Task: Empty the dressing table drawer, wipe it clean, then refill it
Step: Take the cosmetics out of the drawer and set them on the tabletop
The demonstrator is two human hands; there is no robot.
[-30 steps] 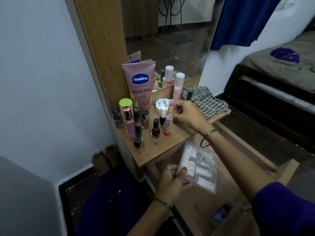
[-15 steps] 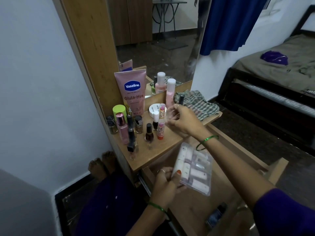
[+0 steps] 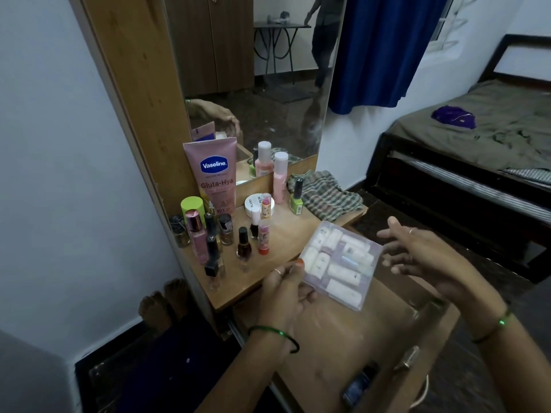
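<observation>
The clear plastic case [image 3: 341, 265] is flat and squarish, its see-through lid showing rows of small white, rounded tubes packed side by side. It is held above the open wooden drawer [image 3: 334, 347], tilted, with its far corner over the front edge of the dressing table top [image 3: 286, 234]. The left hand [image 3: 286, 290] grips the case at its near left corner, thumb on top (an orange-painted nail shows) and fingers curled beneath. The right hand [image 3: 417, 257] hovers just to the right of the case, not touching it, fingers spread and loosely straight; it is blurred. Both wrists wear thin green bangles.

Below the case the drawer's pale wood floor lies bare, save for a small dark bottle [image 3: 357, 386] near its front wall, too dim to identify. Beyond the case, on the table top, stand glossy nail polish bottles, lip balm sticks, a round white jar [image 3: 252, 205], a green nail polish bottle [image 3: 296, 198] and a tall pink Vaseline tube [image 3: 214, 177] leaning on the mirror frame. A crumpled checked cloth [image 3: 325, 195] lies behind the case to the right.
</observation>
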